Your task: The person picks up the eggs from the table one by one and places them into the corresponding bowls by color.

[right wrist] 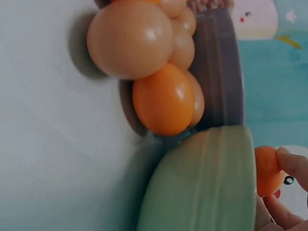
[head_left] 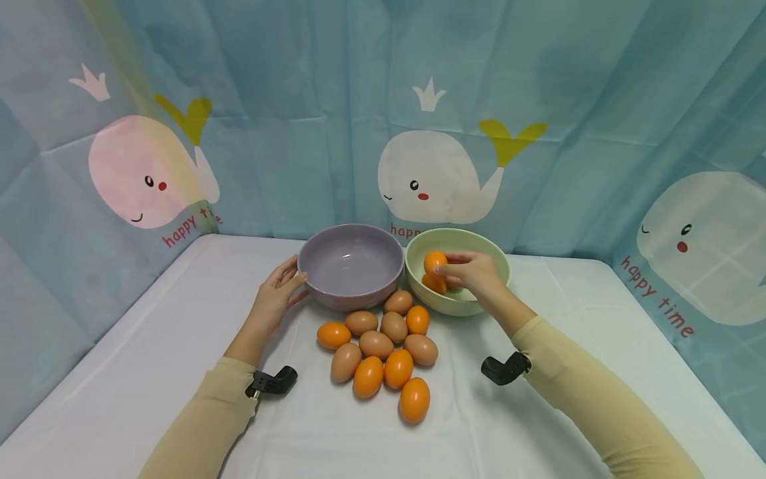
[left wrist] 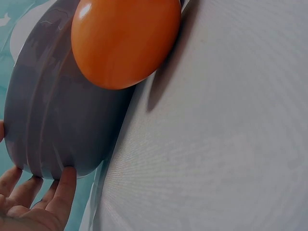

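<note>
My left hand is at the left side of a purple bowl, thumb at the rim and fingers on the outer wall. In the left wrist view its spread fingers touch that wall. My right hand pinches a glossy orange egg above the inside of a light green bowl. Under it, other orange eggs lie in the green bowl, partly hidden by the hand. No egg shows inside the purple bowl. Brown eggs and orange eggs lie mixed in front of the bowls.
The two bowls stand side by side at the back of a table with a white cloth. Behind and beside the table hangs a blue curtain with whale prints. A black wrist camera sticks out from the right sleeve.
</note>
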### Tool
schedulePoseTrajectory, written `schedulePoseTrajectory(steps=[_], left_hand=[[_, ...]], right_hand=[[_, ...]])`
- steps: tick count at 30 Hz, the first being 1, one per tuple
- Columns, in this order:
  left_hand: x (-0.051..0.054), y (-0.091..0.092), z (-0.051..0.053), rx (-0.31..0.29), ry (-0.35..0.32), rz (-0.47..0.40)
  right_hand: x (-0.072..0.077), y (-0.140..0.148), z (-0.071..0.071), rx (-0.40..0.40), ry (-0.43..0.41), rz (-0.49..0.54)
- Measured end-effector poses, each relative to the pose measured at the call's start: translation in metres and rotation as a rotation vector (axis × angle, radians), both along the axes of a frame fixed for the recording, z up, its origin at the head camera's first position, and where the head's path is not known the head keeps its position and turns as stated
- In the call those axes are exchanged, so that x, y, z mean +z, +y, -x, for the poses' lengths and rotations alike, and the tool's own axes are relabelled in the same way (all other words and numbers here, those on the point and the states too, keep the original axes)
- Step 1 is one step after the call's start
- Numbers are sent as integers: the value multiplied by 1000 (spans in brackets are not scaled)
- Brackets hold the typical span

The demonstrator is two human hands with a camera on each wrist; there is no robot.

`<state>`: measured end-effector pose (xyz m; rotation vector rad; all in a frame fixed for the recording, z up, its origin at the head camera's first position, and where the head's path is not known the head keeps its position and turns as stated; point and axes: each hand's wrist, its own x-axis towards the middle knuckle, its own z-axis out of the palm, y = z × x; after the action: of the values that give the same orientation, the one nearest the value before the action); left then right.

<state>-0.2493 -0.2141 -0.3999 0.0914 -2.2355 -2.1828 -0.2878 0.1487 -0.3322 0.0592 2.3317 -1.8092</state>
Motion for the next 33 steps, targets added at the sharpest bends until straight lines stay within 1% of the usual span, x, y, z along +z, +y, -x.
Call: schedulePoseTrajectory(steps=[4, 8, 16, 21, 27, 33], left_hand=[[1, 0, 0, 0, 2, 4], [1, 0, 0, 8, 1, 6], [0, -1, 0, 6, -2, -11], [1, -1, 0, 9, -5, -19], [1, 0, 1, 4, -8, -8], [0, 0, 0, 0, -6, -5]], right_hand=[[-2, -3, 6, -17, -6, -26], [-3, -5, 13, -36, -10, -30], [-5, -10, 22, -71, -21, -9], [-10, -12, 27, -85, -9, -9], [-15, -15, 31, -92, 0, -33], [-18, -17, 32, -87, 11, -55]])
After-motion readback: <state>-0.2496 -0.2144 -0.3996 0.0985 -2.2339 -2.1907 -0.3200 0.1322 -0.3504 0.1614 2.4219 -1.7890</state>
